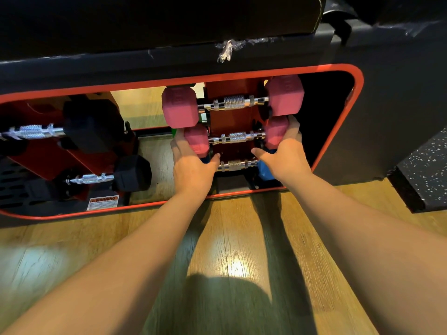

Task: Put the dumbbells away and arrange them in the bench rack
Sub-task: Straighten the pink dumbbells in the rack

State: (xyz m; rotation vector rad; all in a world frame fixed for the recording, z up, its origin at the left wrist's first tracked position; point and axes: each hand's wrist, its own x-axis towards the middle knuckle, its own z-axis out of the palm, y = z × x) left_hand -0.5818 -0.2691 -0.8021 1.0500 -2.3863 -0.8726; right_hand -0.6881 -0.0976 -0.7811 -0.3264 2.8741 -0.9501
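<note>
A: Big thing first: bench (169, 22) up top, with the red-rimmed rack (348, 122) cut into its base. You're kneeling at it on the wood floor (232, 238).

B: What's in it?

A: On the left, two black dumbbells (94, 126) sit on their cradles, one above the other. In the right stack, the large pink dumbbell (232, 102) is on top, the small pink dumbbell (235, 137) is in the middle, and the blue dumbbell (238, 165) is at the bottom, mostly hidden by your hands.

B: And your grip?

A: Your left hand (191, 165) cups the left head of the small pink dumbbell, fingers curled round its outer side, thumb tucked under near the red centre plate (229, 122). Your right hand (283, 153) mirrors it on the right head, fingers reaching up its far face. Both are closed loosely round the heads, not on the bar.

B: So which step is this?

A: Seating it, I'd say. The bar lies across the centre plate between the other two, but I can't tell if it's fully down in its slot.

B: Tips?

A: Keep the bar level and push both heads evenly so it doesn't jam at an angle. Mind your right fingertips; they're touching the big pink head above, so there's a pinch risk there. Centre the heads either side of the plate, then let go of both ends together.
</note>
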